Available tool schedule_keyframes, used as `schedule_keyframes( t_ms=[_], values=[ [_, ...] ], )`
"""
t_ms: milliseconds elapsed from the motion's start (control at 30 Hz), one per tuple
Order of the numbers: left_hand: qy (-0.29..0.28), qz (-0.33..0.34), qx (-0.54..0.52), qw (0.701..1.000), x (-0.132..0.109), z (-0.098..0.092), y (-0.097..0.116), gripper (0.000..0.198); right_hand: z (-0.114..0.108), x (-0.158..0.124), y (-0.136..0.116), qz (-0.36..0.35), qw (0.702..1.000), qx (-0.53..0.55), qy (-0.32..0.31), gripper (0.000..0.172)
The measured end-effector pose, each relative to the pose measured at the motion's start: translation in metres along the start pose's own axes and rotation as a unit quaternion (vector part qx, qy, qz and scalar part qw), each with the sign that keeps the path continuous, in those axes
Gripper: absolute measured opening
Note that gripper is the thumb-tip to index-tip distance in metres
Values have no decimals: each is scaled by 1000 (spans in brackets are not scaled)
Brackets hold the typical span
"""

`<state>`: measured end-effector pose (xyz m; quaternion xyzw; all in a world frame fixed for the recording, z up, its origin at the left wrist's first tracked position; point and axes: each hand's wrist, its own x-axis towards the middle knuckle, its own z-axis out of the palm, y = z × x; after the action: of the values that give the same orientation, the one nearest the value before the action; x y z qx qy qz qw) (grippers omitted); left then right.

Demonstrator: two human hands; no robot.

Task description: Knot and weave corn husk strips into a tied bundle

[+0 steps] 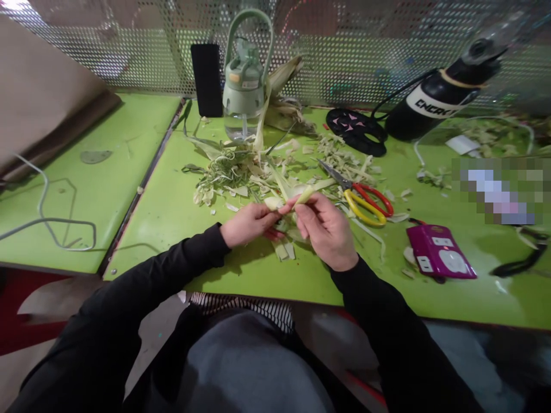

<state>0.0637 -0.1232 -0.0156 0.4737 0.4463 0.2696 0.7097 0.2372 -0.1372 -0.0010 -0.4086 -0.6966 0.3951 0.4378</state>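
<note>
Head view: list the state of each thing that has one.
Left hand: closed on pale husk
Right hand: pinching pale strip
Scissors: lying unheld
Green bottle: upright, handle raised
Dark slab: upright
Black bottle: standing, true tilt unclear
Purple socket block: lying flat
Husk scraps: loose, scattered

The head camera looks forward and down at the nearby hands (248, 223) (326, 229).

Black letters reading “ENERGY,” the last ones hard to make out, run across a white band (435, 105) on a dark bottle (407, 124).
</note>
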Motion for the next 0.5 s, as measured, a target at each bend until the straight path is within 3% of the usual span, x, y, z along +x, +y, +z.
schedule_keyframes(
  t_ms=[67, 167, 333, 500],
  values=[
    [-35, -16, -64, 997, 1, -3, 1, 22, -1, 1, -1, -5, 1000, 10, -15, 27],
    [-56, -19, -105, 993, -1, -7, 3, 20, -5, 2, -5, -32, 996, -76, -17, 31],
    [-49, -25, -102, 993, -3, -7, 5, 16, -10, 4, -8, -84, 969, -231, -37, 9],
    [-57, -21, -104, 993, -5, -9, 8, 17, -11, 5, -7, -135, 945, -291, -58, 10]
  ],
)
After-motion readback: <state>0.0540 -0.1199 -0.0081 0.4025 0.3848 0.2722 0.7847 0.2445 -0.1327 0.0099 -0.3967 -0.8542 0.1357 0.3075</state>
